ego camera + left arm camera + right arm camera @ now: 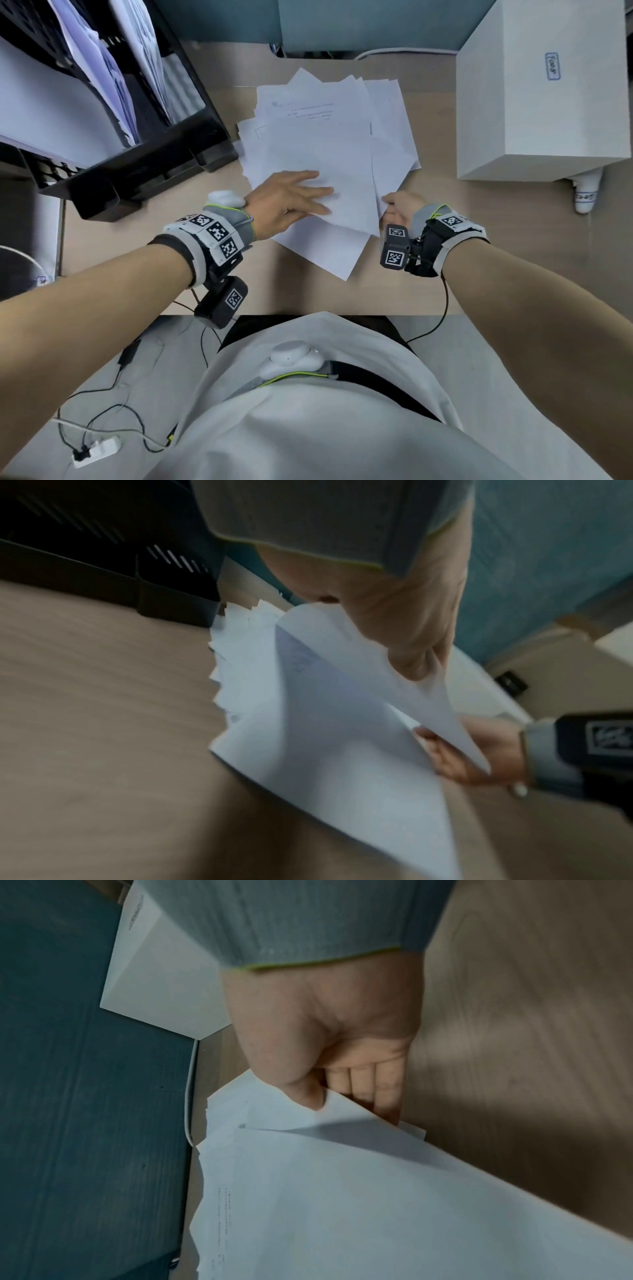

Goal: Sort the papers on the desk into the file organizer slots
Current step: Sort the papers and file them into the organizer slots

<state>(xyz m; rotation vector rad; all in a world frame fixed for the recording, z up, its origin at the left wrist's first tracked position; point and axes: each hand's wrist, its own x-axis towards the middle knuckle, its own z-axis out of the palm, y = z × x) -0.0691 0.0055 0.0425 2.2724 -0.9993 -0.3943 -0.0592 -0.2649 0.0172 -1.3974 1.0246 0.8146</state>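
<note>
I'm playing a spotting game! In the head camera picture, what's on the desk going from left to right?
Black file organizer → left hand → papers → right hand → white box.

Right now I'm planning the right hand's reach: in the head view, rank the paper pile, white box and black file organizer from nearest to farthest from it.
1. Paper pile: touching the right hand.
2. White box: right, farther back.
3. Black file organizer: far left, past the left hand.

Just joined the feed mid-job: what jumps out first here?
A fanned pile of white papers sprawls mid-desk, the left hand resting flat on it while the right hand pinches a sheet's near corner. A black file organizer, already holding papers, stands far left; a white box stands right.
</note>
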